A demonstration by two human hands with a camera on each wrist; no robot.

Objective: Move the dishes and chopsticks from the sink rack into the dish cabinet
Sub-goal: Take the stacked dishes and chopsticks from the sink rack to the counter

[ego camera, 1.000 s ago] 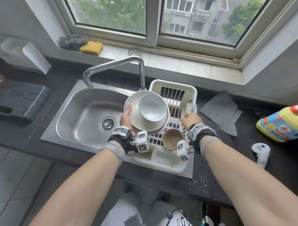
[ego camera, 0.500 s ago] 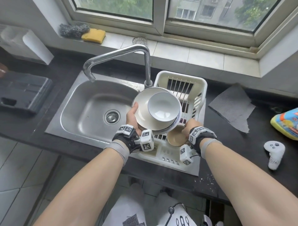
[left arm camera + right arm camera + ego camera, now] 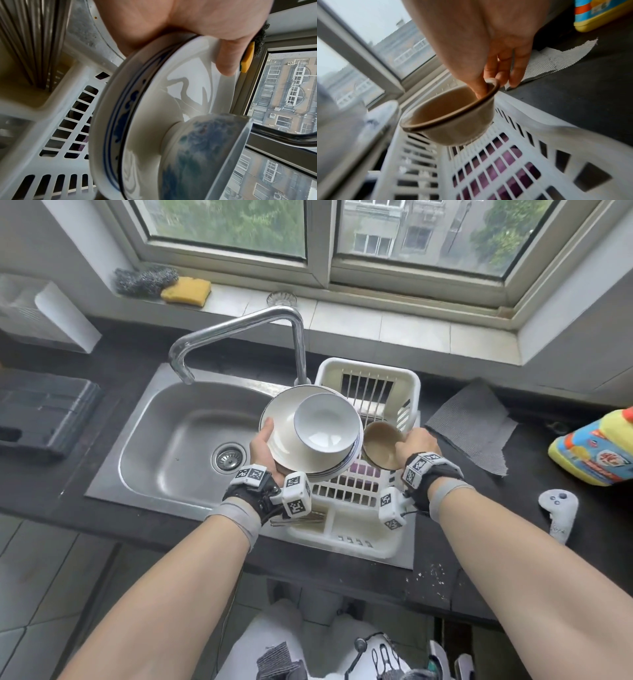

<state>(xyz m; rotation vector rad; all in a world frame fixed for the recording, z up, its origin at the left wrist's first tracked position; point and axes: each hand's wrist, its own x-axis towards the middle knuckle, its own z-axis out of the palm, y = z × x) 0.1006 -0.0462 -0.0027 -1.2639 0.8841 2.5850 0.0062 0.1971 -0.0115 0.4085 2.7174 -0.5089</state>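
Note:
My left hand (image 3: 265,448) grips a stack of white plates (image 3: 284,453) by its left edge, thumb on top, with a white bowl (image 3: 323,428) standing in it. The left wrist view shows the stack (image 3: 137,121) edge-on, blue-patterned, with the thumb (image 3: 226,56) on the top plate. My right hand (image 3: 412,445) pinches the rim of a small brown bowl (image 3: 380,445), held above the white sink rack (image 3: 368,494). In the right wrist view the brown bowl (image 3: 447,115) hangs tilted over the rack (image 3: 513,155). Chopsticks (image 3: 301,520) lie in the rack's front compartment, seen also as chopsticks (image 3: 29,40).
The steel sink (image 3: 178,440) and curved tap (image 3: 239,330) are at the left. A grey cloth (image 3: 476,428), a detergent bottle (image 3: 596,448) and a white controller (image 3: 558,513) lie on the dark counter at the right. Sponges (image 3: 185,289) sit on the sill.
My right hand has taken hold of the brown bowl in the rack and lifted it up beside the stack. The left hand keeps holding the plates and white bowl.

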